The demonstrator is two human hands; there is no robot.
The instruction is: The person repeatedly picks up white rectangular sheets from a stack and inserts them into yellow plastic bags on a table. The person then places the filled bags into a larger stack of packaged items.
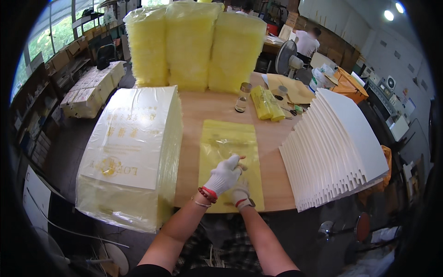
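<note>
A flat yellow plastic bag (228, 147) lies on the wooden table (210, 108) in front of me. My left hand (224, 175), in a white knit glove, reaches across onto the bag's lower half with its fingers closed, pinching the film. My right hand (240, 193), also gloved, rests on the bag's near edge, partly hidden under the left hand. A thick stack of filled yellow bags with white inserts (131, 157) sits to the left. A fanned stack of white cards (334, 147) sits to the right.
Three tall piles of yellow bags (194, 44) stand at the table's far side. A small clear bottle (242, 98) and a yellow roll (266, 104) lie beyond the bag. A person in white (307, 42) sits far back near a fan (287, 56).
</note>
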